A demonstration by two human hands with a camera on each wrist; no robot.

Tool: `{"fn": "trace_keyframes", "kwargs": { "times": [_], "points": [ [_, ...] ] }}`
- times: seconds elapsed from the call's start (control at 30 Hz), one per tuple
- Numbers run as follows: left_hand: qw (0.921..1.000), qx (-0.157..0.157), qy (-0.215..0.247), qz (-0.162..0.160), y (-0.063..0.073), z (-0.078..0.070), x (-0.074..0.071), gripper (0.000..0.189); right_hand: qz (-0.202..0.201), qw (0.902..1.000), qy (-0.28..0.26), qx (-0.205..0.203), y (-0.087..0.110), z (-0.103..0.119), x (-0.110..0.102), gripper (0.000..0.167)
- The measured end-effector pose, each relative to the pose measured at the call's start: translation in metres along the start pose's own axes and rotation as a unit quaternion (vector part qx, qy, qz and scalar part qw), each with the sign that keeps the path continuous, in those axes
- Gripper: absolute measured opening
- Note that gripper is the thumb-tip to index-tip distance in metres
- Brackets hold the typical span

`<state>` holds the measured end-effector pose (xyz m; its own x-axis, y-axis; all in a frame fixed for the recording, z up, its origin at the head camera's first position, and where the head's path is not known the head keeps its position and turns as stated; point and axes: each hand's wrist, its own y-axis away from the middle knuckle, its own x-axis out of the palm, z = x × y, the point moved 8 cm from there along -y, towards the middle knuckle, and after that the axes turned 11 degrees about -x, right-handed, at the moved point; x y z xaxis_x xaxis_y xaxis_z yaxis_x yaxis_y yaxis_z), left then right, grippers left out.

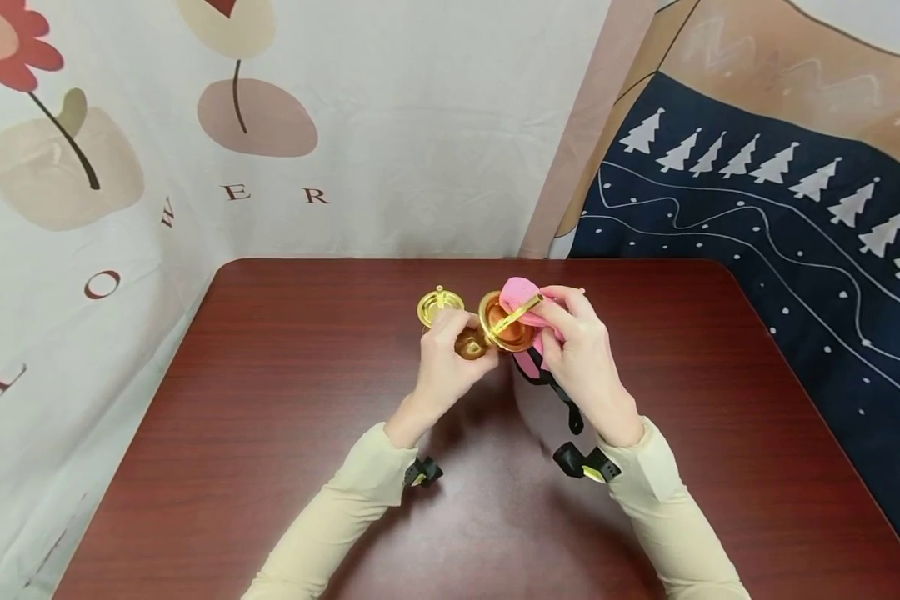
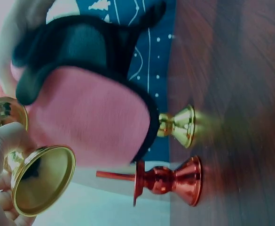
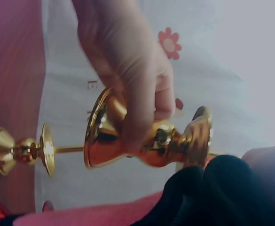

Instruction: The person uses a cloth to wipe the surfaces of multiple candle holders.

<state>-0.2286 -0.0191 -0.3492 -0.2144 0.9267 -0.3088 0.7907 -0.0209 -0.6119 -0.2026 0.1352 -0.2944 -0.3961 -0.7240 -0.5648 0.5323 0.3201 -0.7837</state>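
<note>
My left hand point(image 1: 448, 360) grips a gold candlestick point(image 3: 158, 141) around its stem and flared base, tilting it over the table. Its round dish point(image 1: 506, 333) and thin spike point(image 1: 520, 312) point toward my right hand point(image 1: 591, 354). That hand pinches a pink cloth piece point(image 2: 90, 117) with black edging and a black strap point(image 1: 574, 417). Part of the pink cloth lies over the dish's far rim, beside the spike. Some right fingertips are hidden behind the cloth. In the left wrist view the candlestick's hollow base point(image 2: 45, 181) faces the camera.
Another gold candlestick point(image 1: 440, 305) stands on the brown table point(image 1: 285, 400), just beyond my left hand. A red candlestick point(image 2: 186, 181) with a spike stands there too, visible in the wrist views. Printed curtains point(image 1: 420, 167) hang behind the table's far edge.
</note>
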Motion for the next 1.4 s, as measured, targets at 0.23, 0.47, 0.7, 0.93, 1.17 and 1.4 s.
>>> {"fn": "trace_keyframes", "kwargs": {
  "times": [0.23,0.47,0.7,0.93,1.17,1.4],
  "points": [
    [0.9997,-0.018,0.016,-0.011,-0.003,0.002,-0.001,0.031,0.044,0.9985,0.029,-0.014,0.000,0.002,0.002,0.028],
    [0.9991,-0.003,-0.033,-0.025,0.000,0.000,0.001,0.027,0.068,0.9961,0.050,0.022,0.009,0.013,-0.001,0.032],
    [0.9942,0.026,-0.091,-0.052,0.003,-0.005,0.003,0.026,0.049,0.9978,0.012,0.043,0.012,0.030,0.003,0.035],
    [0.9939,0.025,-0.090,-0.059,0.001,-0.003,0.001,0.029,0.000,0.9997,-0.019,0.014,0.011,0.035,0.006,0.042],
    [0.9997,-0.006,0.013,-0.020,0.001,0.008,-0.001,0.029,-0.011,0.9990,-0.035,-0.025,0.006,0.020,-0.001,0.036],
    [0.9811,-0.079,0.117,0.133,-0.002,0.012,0.011,0.029,-0.048,0.9963,-0.072,-0.001,0.001,-0.004,-0.015,0.031]
  ]
}}
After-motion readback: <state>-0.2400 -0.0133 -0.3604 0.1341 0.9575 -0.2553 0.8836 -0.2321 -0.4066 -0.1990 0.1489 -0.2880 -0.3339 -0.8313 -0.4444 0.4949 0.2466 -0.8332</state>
